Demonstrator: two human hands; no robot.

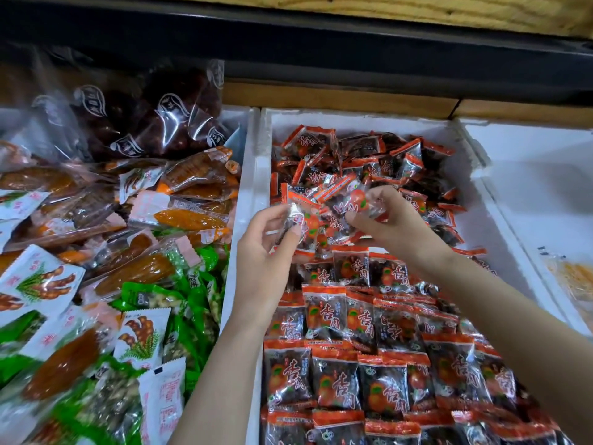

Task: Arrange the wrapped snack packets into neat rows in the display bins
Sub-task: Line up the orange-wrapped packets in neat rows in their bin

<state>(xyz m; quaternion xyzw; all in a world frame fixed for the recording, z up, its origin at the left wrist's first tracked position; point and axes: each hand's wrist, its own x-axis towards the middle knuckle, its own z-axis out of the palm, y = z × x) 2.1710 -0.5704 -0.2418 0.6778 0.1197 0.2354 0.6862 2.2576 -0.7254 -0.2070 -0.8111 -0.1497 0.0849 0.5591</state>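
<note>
Foam bin w/ neat rows in front, heap behind: left hand & right hand pinch packets, prob. aligning for next row.

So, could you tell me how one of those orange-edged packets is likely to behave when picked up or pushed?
Probably light: the right hand holds a packet by a fingertip pinch alone. The glossy film looks slippery, so the neat rows may slide when pushed. Crinkled edges suggest a floppy wrapper, unlikely to roll.
</note>
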